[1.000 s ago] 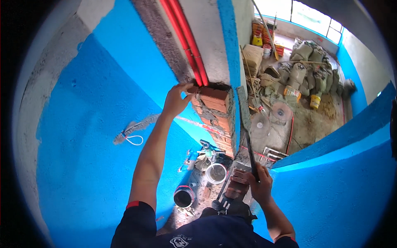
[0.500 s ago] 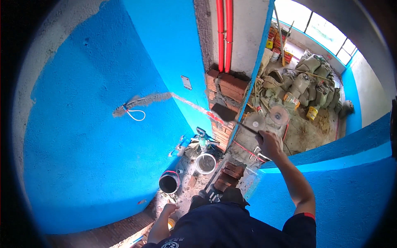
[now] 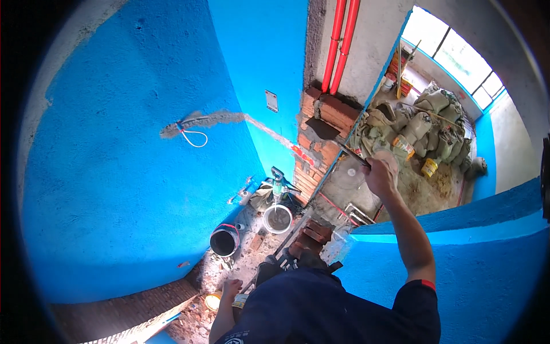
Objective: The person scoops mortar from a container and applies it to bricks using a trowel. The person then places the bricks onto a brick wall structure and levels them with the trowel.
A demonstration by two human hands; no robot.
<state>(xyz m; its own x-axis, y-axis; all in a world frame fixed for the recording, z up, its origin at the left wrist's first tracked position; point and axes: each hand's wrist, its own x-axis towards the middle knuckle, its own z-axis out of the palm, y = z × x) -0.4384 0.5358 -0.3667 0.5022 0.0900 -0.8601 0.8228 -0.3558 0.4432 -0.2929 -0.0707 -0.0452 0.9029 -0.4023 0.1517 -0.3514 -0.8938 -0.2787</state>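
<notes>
My right hand (image 3: 380,173) is closed around the handle of a trowel (image 3: 322,129), arm stretched forward. Its dark, flat blade overlaps the exposed brickwork (image 3: 308,153) in the wall corner, just below a ledge of red bricks (image 3: 339,111). Whether the blade touches the bricks, or carries mortar, I cannot tell. Low on the left, near my body, my left hand (image 3: 231,288) hangs with its fingers loosely curled, and nothing shows in it. A yellow-rimmed container (image 3: 212,301) is close beside that hand.
A green power mixer (image 3: 278,184) stands in a white bucket (image 3: 278,219), beside a dark bucket (image 3: 224,241). Stacked bricks (image 3: 314,234) lie before my feet. Red pipes (image 3: 342,46) run up the wall. Beyond the opening are piled sacks (image 3: 415,126); a white cable loop (image 3: 195,137) sticks out left.
My right hand has raised the trowel, bringing the blade closer to the brick ledge. The whole view has shifted, with the far wall now farther right. My left hand stays low beside me.
</notes>
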